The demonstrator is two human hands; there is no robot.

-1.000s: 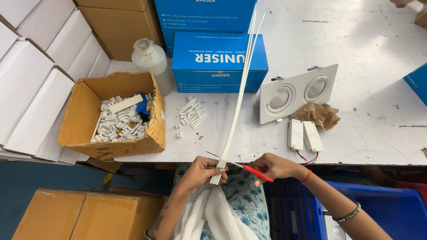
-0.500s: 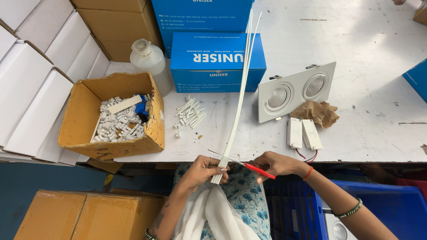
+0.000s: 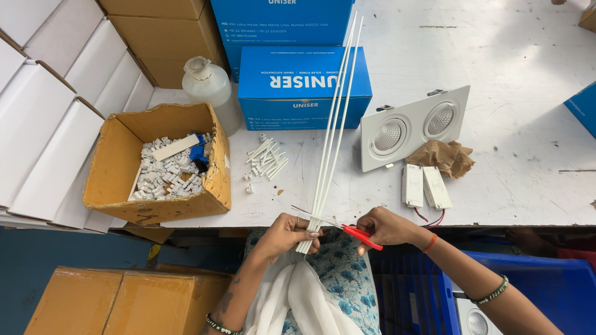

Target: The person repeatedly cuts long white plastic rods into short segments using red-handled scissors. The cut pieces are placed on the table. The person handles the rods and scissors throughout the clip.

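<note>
Left hand (image 3: 287,234) pinches thin white plastic rods (image 3: 329,142); right hand (image 3: 383,226) grips red-handled scissors (image 3: 347,231); blades near fingers, rods could splay, uneven cut

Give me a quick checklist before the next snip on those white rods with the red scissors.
1. Rods gripped: ok. The left hand holds the bundle of thin white rods near its lower end.
2. Scissors in hand: ok. The right hand holds the red-handled scissors, blades pointing at the bundle.
3. Blades around the rods: cannot tell; the tips meet the bundle by the left fingers.
4. Left fingers away from the blades: not ok, they sit right beside them.
5. Far ends free: ok. The rods lie over the blue box, apart from the twin downlight.
6. Cut pieces already made: ok, a small pile of short white pieces lies on the table.
</note>
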